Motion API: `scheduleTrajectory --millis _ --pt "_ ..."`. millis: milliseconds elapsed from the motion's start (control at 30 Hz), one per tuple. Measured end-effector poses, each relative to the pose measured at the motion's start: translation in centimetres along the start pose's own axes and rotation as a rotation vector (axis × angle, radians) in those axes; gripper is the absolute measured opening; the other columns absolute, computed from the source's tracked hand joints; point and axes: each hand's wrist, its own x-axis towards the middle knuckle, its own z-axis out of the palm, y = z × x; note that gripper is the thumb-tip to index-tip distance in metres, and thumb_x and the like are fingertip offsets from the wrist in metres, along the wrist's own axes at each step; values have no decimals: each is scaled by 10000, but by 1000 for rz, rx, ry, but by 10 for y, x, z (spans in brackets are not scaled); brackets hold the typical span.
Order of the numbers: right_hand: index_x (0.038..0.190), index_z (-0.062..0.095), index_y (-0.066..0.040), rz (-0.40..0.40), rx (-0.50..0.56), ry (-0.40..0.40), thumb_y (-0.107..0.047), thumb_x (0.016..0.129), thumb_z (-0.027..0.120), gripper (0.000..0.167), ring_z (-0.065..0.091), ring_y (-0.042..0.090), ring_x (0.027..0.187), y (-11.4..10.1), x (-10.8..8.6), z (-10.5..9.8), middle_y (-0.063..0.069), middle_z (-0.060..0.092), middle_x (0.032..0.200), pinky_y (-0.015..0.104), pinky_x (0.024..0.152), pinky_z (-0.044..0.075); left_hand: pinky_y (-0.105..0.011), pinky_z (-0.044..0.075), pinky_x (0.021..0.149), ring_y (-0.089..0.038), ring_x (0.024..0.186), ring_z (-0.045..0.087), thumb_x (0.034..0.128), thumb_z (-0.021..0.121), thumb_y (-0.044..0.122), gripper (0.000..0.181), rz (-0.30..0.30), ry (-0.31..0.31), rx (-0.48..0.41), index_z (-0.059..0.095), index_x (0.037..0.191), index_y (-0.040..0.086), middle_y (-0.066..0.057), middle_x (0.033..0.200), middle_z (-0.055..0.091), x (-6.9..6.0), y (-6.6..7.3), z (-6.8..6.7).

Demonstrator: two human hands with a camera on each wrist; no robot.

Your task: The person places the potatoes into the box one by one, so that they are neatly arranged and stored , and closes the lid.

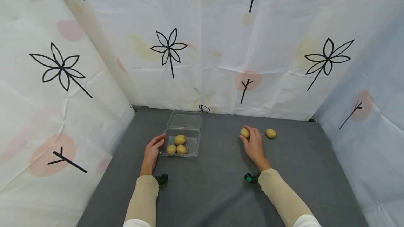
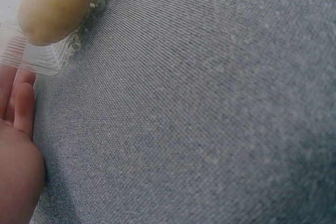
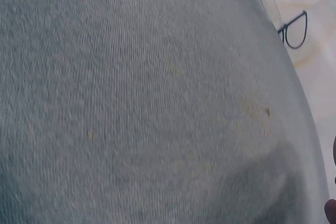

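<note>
On the left of the grey table is a clear plastic clamshell box [image 1: 198, 143], its lid [image 1: 184, 120] laid back. Three small yellow potatoes lie inside, one potato [image 1: 180, 139] behind the other two; one potato [image 2: 55, 9] shows large in the left wrist view. My left hand [image 1: 152, 151] touches the box's left side with extended fingers [image 2: 23, 108]. To the right, my right hand [image 1: 254, 146] holds another potato [image 1: 244, 132] between thumb and fingers. Only bits of its fingertips [image 3: 330, 211] enter the right wrist view, where that potato is out of sight.
Another potato [image 1: 270, 133] lies on the table just right of my right hand. White printed cloth [image 1: 221, 45] hangs behind the table and along both sides. The grey table surface [image 1: 217, 185] stretches between and in front of the hands.
</note>
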Motion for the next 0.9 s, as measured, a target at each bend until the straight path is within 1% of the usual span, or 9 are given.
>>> scheduleTrajectory --millis 100,167,233,333,400,533,667,800,900 --pt "1377 576 26 -33 4 10 -131 937 740 495 542 419 1146 -4 1 3 251 565 1277 572 990 433 -434 287 1253 -213 1418 423 1068 542 179 401 -18 -16 -10 556 1456 78 -154 1549 508 -6 11 1" --pt "1382 576 21 -35 16 1 -145 945 734 494 539 417 1146 -8 2 4 248 564 1277 570 987 443 -433 290 1253 -200 1408 431 1068 539 163 394 -24 -15 -7 559 1451 73 -156 1546 511 -6 12 1" --pt "1388 575 7 -34 26 -11 -157 952 728 490 535 410 1154 -11 3 6 239 563 1278 565 992 454 -430 285 1257 -193 1407 428 1069 539 173 396 -22 -13 -11 559 1452 75 -151 1547 511 -4 10 1" --pt "1389 576 -2 -42 47 -20 -153 949 730 490 535 409 1164 -17 4 7 234 565 1277 561 998 462 -427 269 1265 -188 1421 418 1071 540 209 404 -10 -6 -12 556 1460 98 -133 1554 506 3 -2 0" --pt "1386 578 -5 -58 60 -19 -145 945 734 489 540 406 1160 -21 5 8 232 568 1274 557 996 465 -433 257 1271 -200 1437 406 1070 544 227 414 -2 -5 -16 551 1465 103 -127 1558 504 4 -4 0" --pt "1387 574 -8 -74 82 -26 -138 942 735 491 547 396 1157 -29 5 11 230 566 1279 541 985 474 -435 279 1262 -201 1428 430 1065 555 252 404 16 6 11 571 1446 119 -113 1536 529 3 -5 0" --pt "1385 572 2 -99 88 -33 -125 934 742 497 558 377 1139 -36 6 13 229 571 1279 502 935 493 -429 301 1249 -198 1417 447 1062 561 256 391 27 15 26 586 1428 123 -116 1514 547 2 -6 0" --pt "1389 570 3 -130 72 -48 -131 932 745 507 574 340 1092 -42 6 14 215 579 1274 463 864 501 -426 307 1246 -187 1410 453 1059 566 258 383 28 20 28 595 1418 129 -111 1502 556 1 -6 1" --pt "1393 566 2 -150 61 -69 -139 930 745 516 582 323 1083 -46 7 16 209 581 1270 457 857 509 -431 307 1244 -188 1410 451 1062 560 261 389 30 17 31 588 1426 127 -116 1511 548 1 -5 1"
